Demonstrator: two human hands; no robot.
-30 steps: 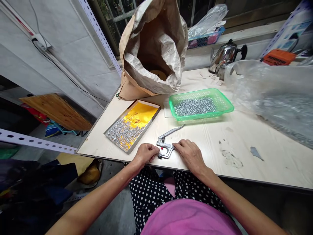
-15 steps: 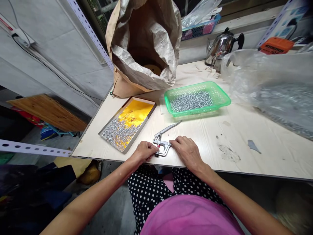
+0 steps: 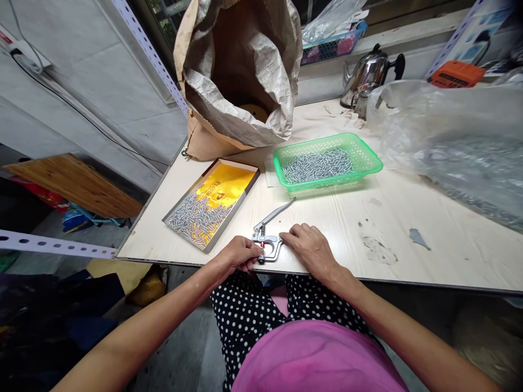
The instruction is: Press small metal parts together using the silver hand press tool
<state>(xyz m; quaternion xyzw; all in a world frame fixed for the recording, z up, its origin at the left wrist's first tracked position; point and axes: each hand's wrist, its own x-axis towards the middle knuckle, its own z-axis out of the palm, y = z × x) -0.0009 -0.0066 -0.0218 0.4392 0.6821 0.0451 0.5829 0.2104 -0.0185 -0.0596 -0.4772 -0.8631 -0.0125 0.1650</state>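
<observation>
Near the front edge of the table lie silver snap pliers (image 3: 279,239), their long lever pointing up and away. A spring and a small red part show by the jaw. My left hand (image 3: 239,253) is closed in a pinch at the jaw end; whatever its fingertips hold is hidden. On the other side, my right hand (image 3: 310,247) grips the pliers' frame between thumb and fingers. Just beyond my left hand rests a shallow box (image 3: 233,219) with a yellow lining and many small silver metal pieces (image 3: 196,218).
A green plastic basket (image 3: 327,184) of similar metal pieces stands behind the pliers. A large open paper sack (image 3: 241,71) rises at the back. To the right are a metal kettle (image 3: 365,76), a clear plastic bag (image 3: 461,125) and an orange object (image 3: 455,74).
The pliers have turned slightly, their lever tip swinging a little to the left. Both hands keep their places on the tool. The whole view has shifted slightly.
</observation>
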